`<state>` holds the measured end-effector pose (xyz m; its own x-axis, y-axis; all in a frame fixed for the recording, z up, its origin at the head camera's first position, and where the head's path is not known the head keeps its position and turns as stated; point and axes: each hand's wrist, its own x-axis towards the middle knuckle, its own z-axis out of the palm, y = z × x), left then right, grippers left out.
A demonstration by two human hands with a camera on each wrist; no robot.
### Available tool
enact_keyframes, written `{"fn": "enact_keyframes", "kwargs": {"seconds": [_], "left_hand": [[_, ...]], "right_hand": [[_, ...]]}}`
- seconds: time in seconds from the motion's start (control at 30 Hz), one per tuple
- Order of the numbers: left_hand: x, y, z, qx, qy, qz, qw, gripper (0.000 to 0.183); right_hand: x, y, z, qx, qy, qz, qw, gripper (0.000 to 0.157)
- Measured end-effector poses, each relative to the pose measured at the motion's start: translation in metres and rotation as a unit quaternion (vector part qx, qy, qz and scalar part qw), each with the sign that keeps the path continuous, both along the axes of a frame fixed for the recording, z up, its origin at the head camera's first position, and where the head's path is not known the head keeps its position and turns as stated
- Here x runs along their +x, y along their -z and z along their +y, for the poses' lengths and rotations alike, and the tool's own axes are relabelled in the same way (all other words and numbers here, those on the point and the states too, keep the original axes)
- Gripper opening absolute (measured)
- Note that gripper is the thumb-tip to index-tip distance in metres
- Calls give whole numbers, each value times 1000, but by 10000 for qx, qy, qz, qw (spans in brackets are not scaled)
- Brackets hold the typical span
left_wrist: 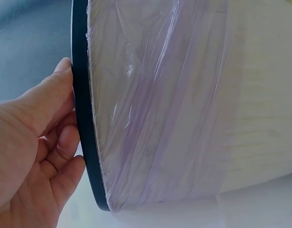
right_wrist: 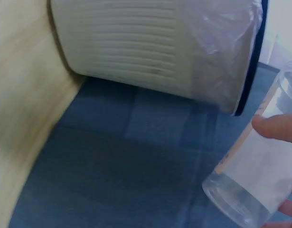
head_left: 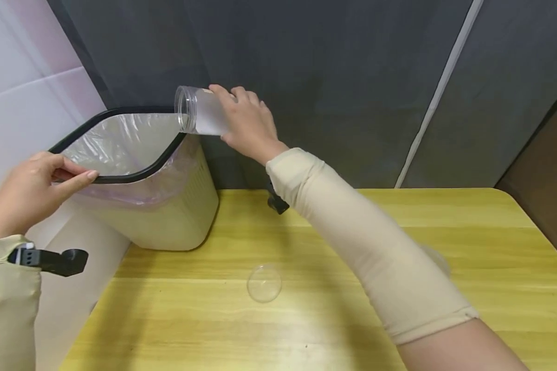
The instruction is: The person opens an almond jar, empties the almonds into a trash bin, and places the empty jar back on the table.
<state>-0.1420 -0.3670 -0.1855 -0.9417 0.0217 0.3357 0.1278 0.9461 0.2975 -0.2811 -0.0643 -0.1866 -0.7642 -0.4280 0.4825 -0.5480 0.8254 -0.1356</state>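
Observation:
My right hand grips a clear plastic jar with a pale label. The jar lies tilted on its side, its uncovered mouth over the right rim of a cream trash bin. In the right wrist view the jar shows a clear base, with no contents visible there. A thin plastic bag lines the bin and folds over the outside under its black rim. At the rim's near left part, my left hand pinches the edge between thumb and fingers.
A round clear lid lies on the yellow wooden table. Another clear item is partly hidden behind my right forearm. A dark grey partition stands along the table's back, and a white wall rises at the left.

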Motion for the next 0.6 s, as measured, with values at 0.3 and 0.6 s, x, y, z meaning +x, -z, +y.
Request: {"fn": "enact_keyframes", "kwargs": {"seconds": [0.3,0.6], "left_hand": [[-6,0,0,19,110,76,9999,28],[-15,3,-4,37,190,171,9997,27]], "right_hand": [[-3,33,25,-534,-1,-866,9948,87],[-7,65,48,-1158,1,-1698,9787,87]]}}
